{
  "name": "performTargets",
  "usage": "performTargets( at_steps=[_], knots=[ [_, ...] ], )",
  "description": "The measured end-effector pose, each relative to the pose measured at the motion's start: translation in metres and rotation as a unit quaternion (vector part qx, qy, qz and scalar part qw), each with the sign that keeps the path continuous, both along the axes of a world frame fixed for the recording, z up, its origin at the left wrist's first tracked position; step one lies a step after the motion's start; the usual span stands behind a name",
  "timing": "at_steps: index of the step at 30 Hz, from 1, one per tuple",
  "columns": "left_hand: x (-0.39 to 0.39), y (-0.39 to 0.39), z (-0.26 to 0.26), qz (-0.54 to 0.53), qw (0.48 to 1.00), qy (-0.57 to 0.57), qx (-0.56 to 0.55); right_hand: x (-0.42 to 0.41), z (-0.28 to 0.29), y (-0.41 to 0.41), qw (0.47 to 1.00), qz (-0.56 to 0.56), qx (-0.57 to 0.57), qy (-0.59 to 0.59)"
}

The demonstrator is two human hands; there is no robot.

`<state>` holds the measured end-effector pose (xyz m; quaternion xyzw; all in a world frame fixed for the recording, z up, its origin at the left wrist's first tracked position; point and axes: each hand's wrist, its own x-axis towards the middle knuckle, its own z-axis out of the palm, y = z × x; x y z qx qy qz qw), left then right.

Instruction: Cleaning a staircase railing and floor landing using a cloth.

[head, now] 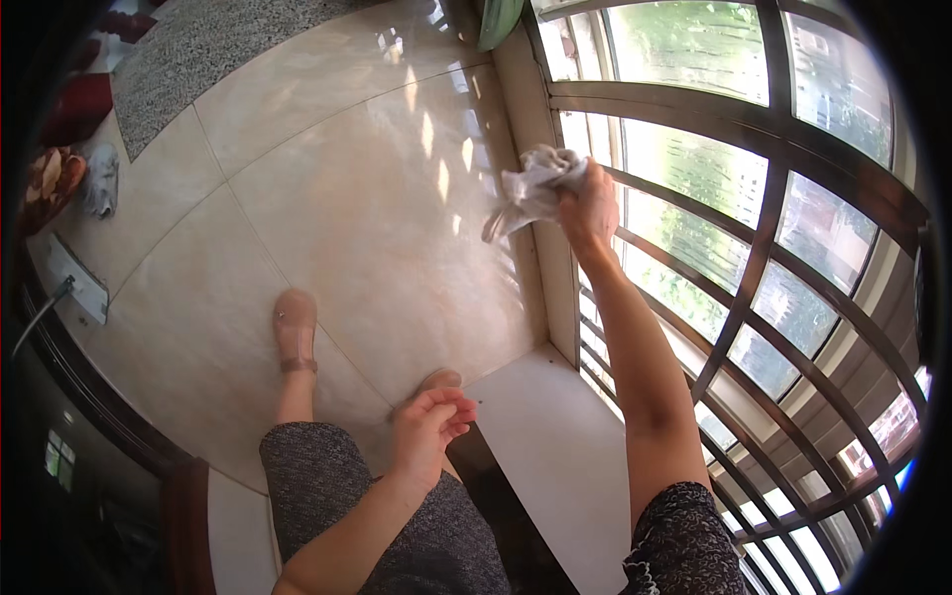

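Observation:
A crumpled grey-white cloth [545,178] is bunched in my right hand [591,212], its lower left corner hanging loose and slightly blurred. That arm reaches out along the metal window grille [758,245], and the fist is close to the bars and the window ledge [541,223]. Whether the cloth touches them I cannot tell. My left hand [431,431] is raised above my lap with loosely curled fingers and nothing in it. Glass panes [688,167] lie behind the grille, with greenery beyond.
Glossy tiles [335,208] cover the floor under my feet. A white-topped surface [558,446] stands beside my right leg. At left are a power strip [78,279] with its cable and a dark glossy panel [89,416]. A grey speckled mat [216,59] lies farther off.

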<state>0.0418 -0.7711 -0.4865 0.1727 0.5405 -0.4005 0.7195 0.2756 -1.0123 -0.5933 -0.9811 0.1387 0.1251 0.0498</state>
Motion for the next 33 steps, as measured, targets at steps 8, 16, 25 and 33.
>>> performTargets(
  at_steps=[8, 16, 25, 33],
  knots=[
    [0.011, -0.001, 0.010, -0.010, 0.998, 0.042, -0.039, 0.080, -0.087, -0.012, 0.935, -0.174, 0.226, -0.211],
    [0.009, 0.008, -0.002, 0.000, 1.000, 0.023, -0.003, -0.005, -0.020, 0.028, 0.985, 0.115, 0.045, 0.122],
    [0.009, 0.006, 0.000, -0.005, 0.999, 0.037, -0.015, 0.072, -0.032, -0.008, 0.923, 0.201, -0.322, 0.062],
    [0.012, -0.003, -0.001, -0.023, 0.999, 0.021, -0.008, 0.055, -0.047, -0.034, 0.896, 0.323, -0.297, 0.075]
  ],
)
